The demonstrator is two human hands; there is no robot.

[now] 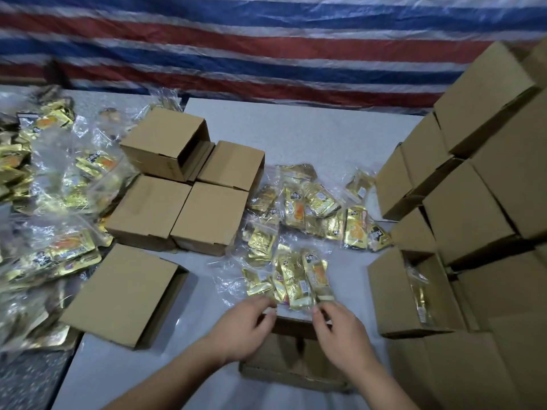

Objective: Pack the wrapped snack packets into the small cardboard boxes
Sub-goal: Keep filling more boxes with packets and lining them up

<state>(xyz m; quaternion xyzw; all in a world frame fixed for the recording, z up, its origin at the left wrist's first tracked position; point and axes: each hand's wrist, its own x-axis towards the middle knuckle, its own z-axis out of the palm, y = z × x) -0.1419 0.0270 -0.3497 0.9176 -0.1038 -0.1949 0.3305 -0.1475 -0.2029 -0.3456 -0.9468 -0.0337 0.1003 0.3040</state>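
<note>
Nearest the viewer, an open cardboard box [293, 359] sits on the grey table [310, 134], partly covered by both forearms. The left hand [244, 329] and the right hand [340, 335] are positioned above this box, fingers curled, each pinching the near edge of a clear bag of gold snack packets [291, 279]; the left hand grips the bag's left corner and the right hand grips its right corner. The bag lies just beyond the far rim of the open box, touching the table. To the left of the open box a closed box [124, 294] rests flat. To the right of the open box stands a box on its side [411, 294] with clear wrapping and gold packets visible inside its opening. Farther from the open box, a loose spread of bagged gold packets [313, 208] covers the table centre. Beyond and left of the open box, a cluster of four closed boxes [183, 184] sits together, one raised above the others. At far left of the open box a large heap of bagged packets [50, 202] covers the table edge. Right of the open box, a wall of stacked boxes [485, 173] rises. Behind everything hangs a red, white and blue striped tarpaulin [266, 45].
</note>
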